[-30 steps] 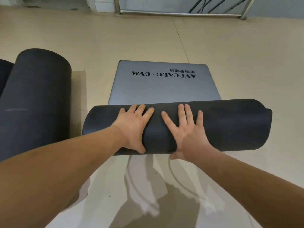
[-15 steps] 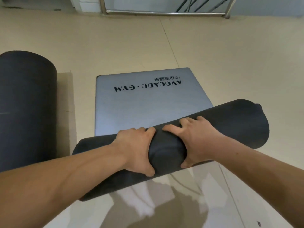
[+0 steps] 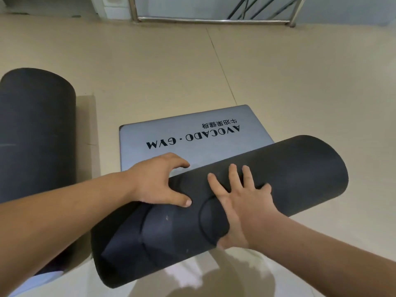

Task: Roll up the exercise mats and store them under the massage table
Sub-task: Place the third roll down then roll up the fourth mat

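A grey exercise mat (image 3: 192, 133) printed "AVOCADO · GYM" lies on the floor, its near part wound into a thick black roll (image 3: 300, 168) that slants from lower left to upper right. My left hand (image 3: 158, 181) curls over the roll's far edge, thumb pressed on top. My right hand (image 3: 240, 196) lies flat on the roll with fingers spread. A second black rolled mat (image 3: 36, 129) stands lengthwise at the left.
Beige tiled floor (image 3: 300, 82) spreads all around. A metal rail frame (image 3: 214, 19) runs along the far wall. A pale sheet edge (image 3: 42, 279) shows at the bottom left under the roll.
The roll has swung further askew, its right end away from me. My right hand went from gripping to flat with spread fingers; my left hand shifted to the far edge.
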{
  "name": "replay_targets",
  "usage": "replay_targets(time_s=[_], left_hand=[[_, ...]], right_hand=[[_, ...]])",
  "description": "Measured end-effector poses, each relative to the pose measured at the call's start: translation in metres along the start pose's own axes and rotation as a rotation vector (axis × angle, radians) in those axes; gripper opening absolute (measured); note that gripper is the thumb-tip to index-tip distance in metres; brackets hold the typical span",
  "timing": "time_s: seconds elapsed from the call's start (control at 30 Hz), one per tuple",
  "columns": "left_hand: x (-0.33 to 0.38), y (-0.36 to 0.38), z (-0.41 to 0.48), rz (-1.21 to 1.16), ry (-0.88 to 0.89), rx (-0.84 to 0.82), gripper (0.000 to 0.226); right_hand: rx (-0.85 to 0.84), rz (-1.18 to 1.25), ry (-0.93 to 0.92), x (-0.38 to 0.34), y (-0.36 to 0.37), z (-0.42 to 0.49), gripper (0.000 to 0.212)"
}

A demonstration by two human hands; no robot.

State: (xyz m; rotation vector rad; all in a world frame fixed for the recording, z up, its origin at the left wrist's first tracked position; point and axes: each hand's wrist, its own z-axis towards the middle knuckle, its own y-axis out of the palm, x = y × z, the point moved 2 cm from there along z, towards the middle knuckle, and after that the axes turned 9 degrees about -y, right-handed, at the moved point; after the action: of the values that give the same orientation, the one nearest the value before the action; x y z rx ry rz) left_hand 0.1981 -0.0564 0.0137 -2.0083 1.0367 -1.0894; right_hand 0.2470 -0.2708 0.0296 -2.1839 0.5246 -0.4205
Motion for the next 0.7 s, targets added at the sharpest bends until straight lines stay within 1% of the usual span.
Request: replay_targets(time_s=[0.03,0.07,0.1,0.17,0.2,0.23,0.33,0.4,0.5,0.53,0.63,0.7], left_hand=[[0.008,0.000,-0.006,0.061,0.044,-0.007,0.105],[0.015,0.003,-0.011,0.139,0.068,-0.027,0.111],[0.021,0.009,-0.015,0.229,0.059,-0.043,0.121],[0.028,0.023,-0.021,0.416,-0.028,-0.026,0.144],[0.028,0.029,-0.022,0.480,-0.071,0.004,0.150],[0.028,0.032,-0.022,0.511,-0.097,0.037,0.152],[0.019,0.025,-0.013,0.460,-0.126,0.093,0.145],[0.009,0.019,-0.007,0.405,-0.150,0.077,0.143],[-0.009,0.011,0.002,0.289,-0.137,0.067,0.137],[-0.014,0.007,0.005,0.241,-0.127,0.060,0.134],[-0.026,-0.004,0.015,0.071,-0.099,0.029,0.125],[-0.027,-0.007,0.020,0.021,-0.080,-0.008,0.121]], right_hand=[[0.012,-0.007,0.012,-0.003,0.005,0.004,0.143],[0.028,-0.012,0.016,-0.002,0.007,0.009,0.147],[0.035,-0.012,0.013,0.002,0.006,0.015,0.149],[0.014,-0.014,-0.019,0.012,-0.008,0.027,0.151],[-0.004,-0.016,-0.034,0.019,-0.019,0.034,0.152],[-0.020,-0.016,-0.049,0.026,-0.030,0.042,0.151],[-0.056,0.023,-0.102,0.040,-0.058,0.062,0.144],[-0.040,0.072,-0.127,0.047,-0.068,0.072,0.138],[0.099,0.127,-0.153,0.043,-0.072,0.073,0.126],[0.129,0.104,-0.161,0.039,-0.068,0.071,0.127],[0.112,-0.030,-0.153,0.022,-0.044,0.065,0.144],[0.161,-0.061,-0.123,0.022,-0.035,0.063,0.141]])
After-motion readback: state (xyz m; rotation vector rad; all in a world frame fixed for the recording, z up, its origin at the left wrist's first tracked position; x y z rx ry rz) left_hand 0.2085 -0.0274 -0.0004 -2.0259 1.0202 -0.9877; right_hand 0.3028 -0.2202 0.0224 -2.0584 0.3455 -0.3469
